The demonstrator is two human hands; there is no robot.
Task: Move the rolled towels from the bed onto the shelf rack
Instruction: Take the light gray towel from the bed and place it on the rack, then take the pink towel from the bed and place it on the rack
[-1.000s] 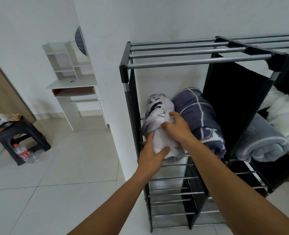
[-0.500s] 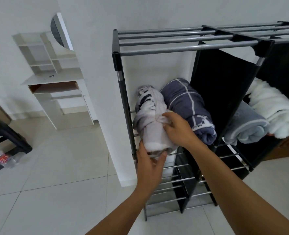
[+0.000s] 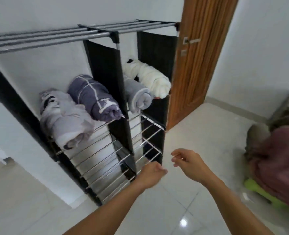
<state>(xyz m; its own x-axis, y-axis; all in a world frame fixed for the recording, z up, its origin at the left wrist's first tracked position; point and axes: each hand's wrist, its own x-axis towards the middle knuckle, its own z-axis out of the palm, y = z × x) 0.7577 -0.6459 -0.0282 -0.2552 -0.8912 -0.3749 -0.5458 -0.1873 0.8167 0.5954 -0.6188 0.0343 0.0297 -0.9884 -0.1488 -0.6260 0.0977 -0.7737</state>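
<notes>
shelf rack [image 3: 121, 106] against white wall, wooden door [image 3: 199, 65] to its right; four rolled towels on the upper wire shelf; left compartment: pale grey printed towel [image 3: 67, 122] beside purple checked towel [image 3: 96, 97], touching; right compartment: grey towel [image 3: 137, 97] beside cream towel [image 3: 150, 78]; left hand [image 3: 151, 175] low before the rack, fingers loosely curled, holding nothing; right hand [image 3: 187, 161] just beside it, fingers relaxed, empty; neither touches a towel.
</notes>
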